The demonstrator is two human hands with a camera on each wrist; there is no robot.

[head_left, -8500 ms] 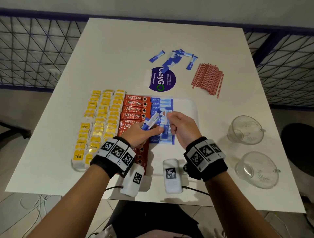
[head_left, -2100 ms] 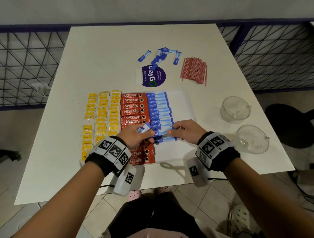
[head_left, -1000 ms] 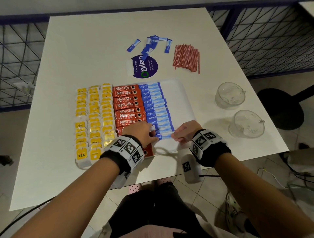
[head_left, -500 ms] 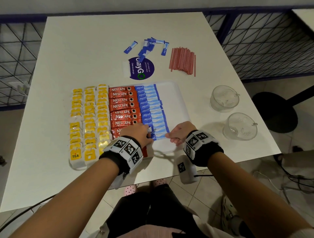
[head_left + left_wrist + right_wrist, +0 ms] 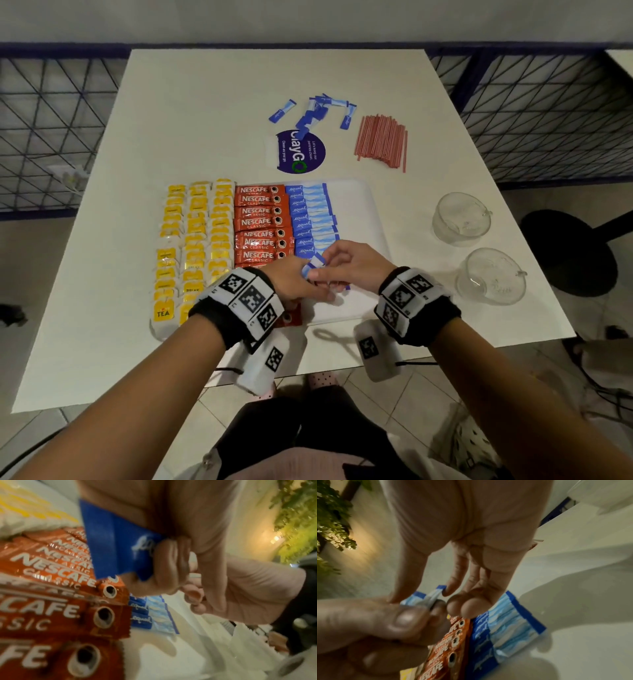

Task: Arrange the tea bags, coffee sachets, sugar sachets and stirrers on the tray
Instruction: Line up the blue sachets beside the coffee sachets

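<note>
On the white tray lie columns of yellow tea bags, red coffee sachets and blue sugar sachets. Just above the near end of the sugar column, my left hand grips a blue sugar sachet. My right hand pinches its pale end between thumb and forefinger. In the left wrist view, the left fingers curl round the dark blue sugar sachet. In the right wrist view, the right hand pinches the sugar sachet. How many sachets the left hand holds is hidden.
Loose sugar sachets and a pile of red stirrers lie at the far side of the table, beyond a round purple sticker. Two glass cups stand to the right of the tray. The tray's right strip is bare.
Both hands have lifted off the near end of the sugar column. They now meet above it with a blue sachet between them.
</note>
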